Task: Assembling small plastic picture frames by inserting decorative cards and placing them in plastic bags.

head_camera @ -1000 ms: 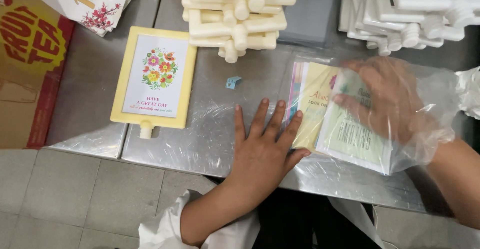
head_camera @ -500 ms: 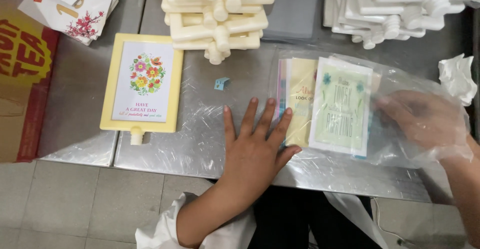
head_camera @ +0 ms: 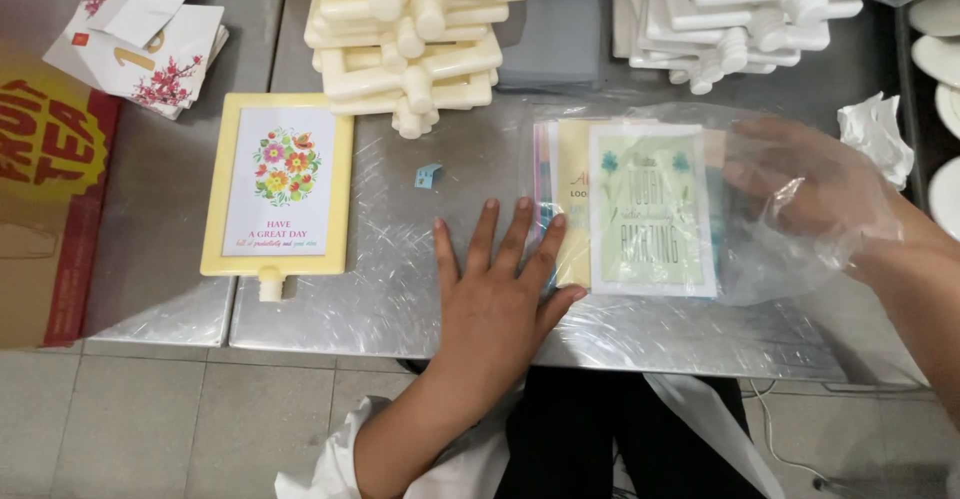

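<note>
While the left hand point(head_camera: 490, 294) lies flat, fingers spread, on the steel desk point(head_camera: 400, 289), the right hand point(head_camera: 810, 194) blurs inside a clear plastic bag point(head_camera: 760, 259) of pastel printed cards point(head_camera: 650, 209), its finger grip impossible to tell.

Two steel tables point(head_camera: 400, 299) butted together w/ a seam between, shiny and scuffed, glare off the tops. Grey tiled floor point(head_camera: 150, 419) below the front edge. Cardboard box point(head_camera: 40, 189) far left.

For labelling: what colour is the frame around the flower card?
Pale yellow frame, best seen in the head view.
</note>
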